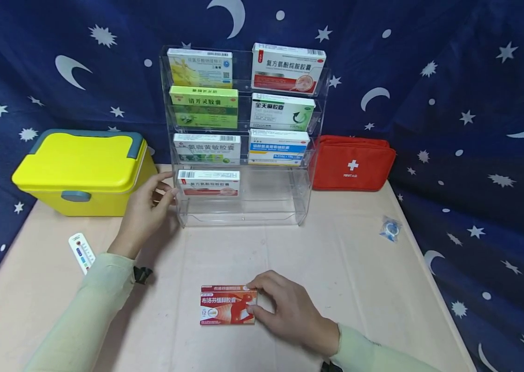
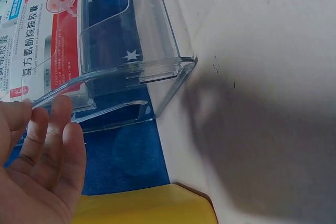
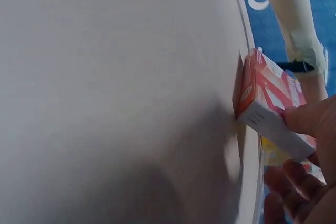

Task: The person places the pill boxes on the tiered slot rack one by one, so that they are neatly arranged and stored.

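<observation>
A clear acrylic rack (image 1: 268,212) stands at the back of the table, with medicine boxes on its tiers. My left hand (image 1: 146,212) is at its left side, thumb and fingers pinching the edge of the side panel (image 2: 113,72). Just inside that edge sits a white-and-red medicine box (image 1: 208,184) on the lowest filled tier. Near the front of the table, my right hand (image 1: 291,310) grips the right end of a red medicine box (image 1: 228,307). In the right wrist view, the thumb lies on the printed face of the red box (image 3: 270,87), whose white end shows.
Left of the rack is a yellow case (image 1: 76,165) with a grey handle. A white thermometer card (image 1: 82,251) lies before it, partly behind the left sleeve. To the right are a red first-aid pouch (image 1: 353,164) and a small clear packet (image 1: 390,229) with something blue inside.
</observation>
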A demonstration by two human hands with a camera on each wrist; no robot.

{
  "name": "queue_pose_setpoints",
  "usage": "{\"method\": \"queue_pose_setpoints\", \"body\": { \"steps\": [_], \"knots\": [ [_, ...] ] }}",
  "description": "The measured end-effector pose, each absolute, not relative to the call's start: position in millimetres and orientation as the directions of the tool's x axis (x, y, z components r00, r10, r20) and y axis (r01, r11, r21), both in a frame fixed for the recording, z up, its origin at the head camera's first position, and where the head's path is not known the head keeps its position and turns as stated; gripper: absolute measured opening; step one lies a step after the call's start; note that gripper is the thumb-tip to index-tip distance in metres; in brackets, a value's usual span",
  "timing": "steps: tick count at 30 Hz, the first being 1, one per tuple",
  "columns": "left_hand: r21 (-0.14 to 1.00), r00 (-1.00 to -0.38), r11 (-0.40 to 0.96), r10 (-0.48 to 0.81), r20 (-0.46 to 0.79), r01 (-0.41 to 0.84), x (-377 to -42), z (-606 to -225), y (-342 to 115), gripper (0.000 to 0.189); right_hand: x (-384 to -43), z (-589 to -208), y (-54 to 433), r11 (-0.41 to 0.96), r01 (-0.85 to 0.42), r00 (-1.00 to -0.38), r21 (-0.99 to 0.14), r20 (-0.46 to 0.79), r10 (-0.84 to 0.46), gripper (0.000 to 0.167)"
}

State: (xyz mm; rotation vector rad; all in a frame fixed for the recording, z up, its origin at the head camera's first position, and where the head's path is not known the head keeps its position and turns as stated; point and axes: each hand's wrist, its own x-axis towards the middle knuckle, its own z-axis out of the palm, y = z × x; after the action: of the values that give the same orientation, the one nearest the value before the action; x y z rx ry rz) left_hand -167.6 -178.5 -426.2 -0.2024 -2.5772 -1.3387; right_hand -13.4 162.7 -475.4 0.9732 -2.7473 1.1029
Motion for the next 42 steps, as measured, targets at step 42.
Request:
{"method": "queue_pose_setpoints", "body": {
  "steps": [42],
  "knots": [
    [0.79, -0.963, 0.569, 0.018, 0.267, 0.23, -167.7, -426.5, -179.6, 0.042, -217.6, -360.5, 229.0, 0.63, -0.707, -0.682, -0.321, 0.546, -0.487, 0.034]
  ]
}}
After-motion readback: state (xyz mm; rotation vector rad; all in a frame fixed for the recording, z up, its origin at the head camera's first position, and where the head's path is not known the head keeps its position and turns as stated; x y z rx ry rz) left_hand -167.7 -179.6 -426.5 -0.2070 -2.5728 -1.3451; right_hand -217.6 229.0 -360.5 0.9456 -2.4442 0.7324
